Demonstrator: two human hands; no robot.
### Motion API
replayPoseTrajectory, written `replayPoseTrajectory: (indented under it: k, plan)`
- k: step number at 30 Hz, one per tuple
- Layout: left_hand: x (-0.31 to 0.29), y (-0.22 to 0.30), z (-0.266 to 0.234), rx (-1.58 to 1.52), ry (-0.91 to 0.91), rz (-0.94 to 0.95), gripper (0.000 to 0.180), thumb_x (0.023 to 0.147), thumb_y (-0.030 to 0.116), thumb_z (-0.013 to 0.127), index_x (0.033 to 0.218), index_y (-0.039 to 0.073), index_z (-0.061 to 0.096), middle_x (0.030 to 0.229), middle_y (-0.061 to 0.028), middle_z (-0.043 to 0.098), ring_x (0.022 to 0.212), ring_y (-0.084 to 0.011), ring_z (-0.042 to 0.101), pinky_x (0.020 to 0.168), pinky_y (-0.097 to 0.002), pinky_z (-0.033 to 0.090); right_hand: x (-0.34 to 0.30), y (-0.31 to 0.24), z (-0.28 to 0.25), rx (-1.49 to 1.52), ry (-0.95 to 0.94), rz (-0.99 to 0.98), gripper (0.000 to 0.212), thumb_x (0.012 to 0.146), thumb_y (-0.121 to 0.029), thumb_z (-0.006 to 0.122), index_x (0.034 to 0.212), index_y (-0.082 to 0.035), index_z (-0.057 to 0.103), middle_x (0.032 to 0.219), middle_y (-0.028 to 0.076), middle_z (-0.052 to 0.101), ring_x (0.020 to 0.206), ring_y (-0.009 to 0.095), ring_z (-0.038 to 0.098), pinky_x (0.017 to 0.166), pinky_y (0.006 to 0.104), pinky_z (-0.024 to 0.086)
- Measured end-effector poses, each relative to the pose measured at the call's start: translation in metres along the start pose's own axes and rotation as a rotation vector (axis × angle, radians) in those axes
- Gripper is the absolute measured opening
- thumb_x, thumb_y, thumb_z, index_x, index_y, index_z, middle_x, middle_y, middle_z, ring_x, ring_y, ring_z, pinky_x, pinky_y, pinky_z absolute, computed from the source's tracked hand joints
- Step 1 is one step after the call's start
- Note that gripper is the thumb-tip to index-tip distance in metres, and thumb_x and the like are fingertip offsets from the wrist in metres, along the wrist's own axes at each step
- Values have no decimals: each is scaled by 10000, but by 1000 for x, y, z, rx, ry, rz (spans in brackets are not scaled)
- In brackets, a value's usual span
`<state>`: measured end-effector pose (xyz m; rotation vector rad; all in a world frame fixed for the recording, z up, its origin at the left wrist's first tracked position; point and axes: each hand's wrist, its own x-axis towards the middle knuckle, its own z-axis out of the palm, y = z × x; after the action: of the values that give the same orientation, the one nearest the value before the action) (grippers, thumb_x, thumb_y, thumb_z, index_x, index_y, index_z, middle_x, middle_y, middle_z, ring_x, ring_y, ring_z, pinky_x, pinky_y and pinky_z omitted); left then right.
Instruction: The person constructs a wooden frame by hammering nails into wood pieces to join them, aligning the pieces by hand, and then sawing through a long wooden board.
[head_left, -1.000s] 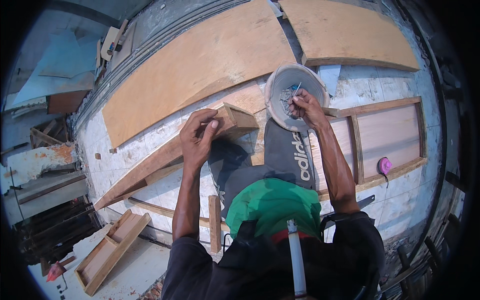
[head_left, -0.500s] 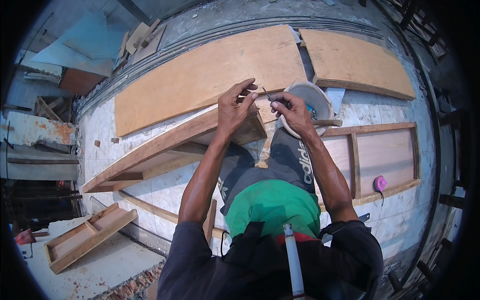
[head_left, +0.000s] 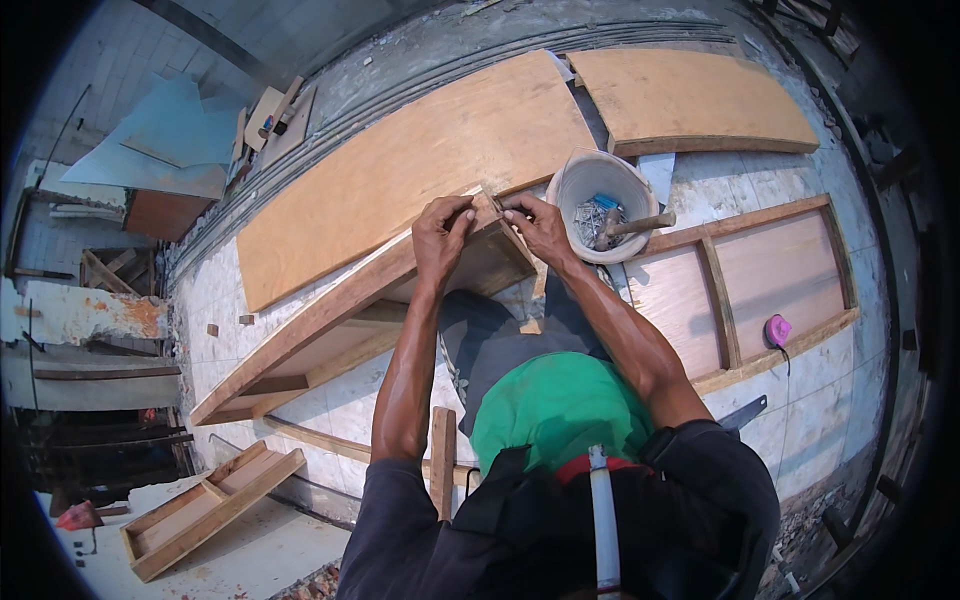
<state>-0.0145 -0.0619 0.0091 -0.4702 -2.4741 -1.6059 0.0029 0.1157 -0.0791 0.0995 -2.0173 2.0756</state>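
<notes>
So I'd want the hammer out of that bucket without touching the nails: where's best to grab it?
Grip the hammer by its wooden handle, coming from the right. The handle juts out over the rim of the bucket that way, while the head lies buried among the nails.

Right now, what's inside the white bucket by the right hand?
The white bucket holds a heap of metal nails, a hammer whose wooden handle sticks out over the rim, and a small blue item. Whatever lies under the nails, and the bucket's bottom, is covered.
</notes>
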Motion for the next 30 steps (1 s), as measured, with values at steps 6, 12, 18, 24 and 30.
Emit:
replayPoseTrajectory:
  k: [6,12,18,24,30]
  plan:
    - [13,-7,3,-180,-102,-118,176,908,79,698,1045,-31,715,1004,-74,705,850,-111,655,715,-237,555,19,-49,-9,-76,-110,-188,161,887,-97,690,1021,-19,729,886,91,707,800,161,655,706,294,504]
    - [14,5,-2,-259,-34,-136,157,911,110,704,1011,-6,740,837,-13,705,774,-80,622,703,-218,491,27,-60,-18,-85,-179,-112,164,857,-105,699,991,-19,735,916,136,703,856,233,676,756,337,512]
    - [15,-2,-11,-233,-45,-137,127,930,105,678,914,-15,716,788,-11,698,758,-64,621,682,-214,486,46,10,-97,-1134,-104,-20,237,860,-270,700,958,-56,723,1003,165,688,962,334,659,840,453,505]
    - [9,2,-3,-199,-43,-124,113,952,88,645,935,-10,697,787,-15,697,734,-70,620,673,-218,488,39,94,-181,-1577,-517,504,261,836,-247,674,1054,-117,735,1076,173,710,1050,283,685,866,455,522]
    - [7,1,-7,-147,30,-85,100,947,76,650,944,-13,695,785,-16,699,749,-77,627,694,-220,492,27,117,-168,-1681,-832,336,239,832,-209,653,1026,-125,763,1026,91,749,974,243,722,793,395,559]
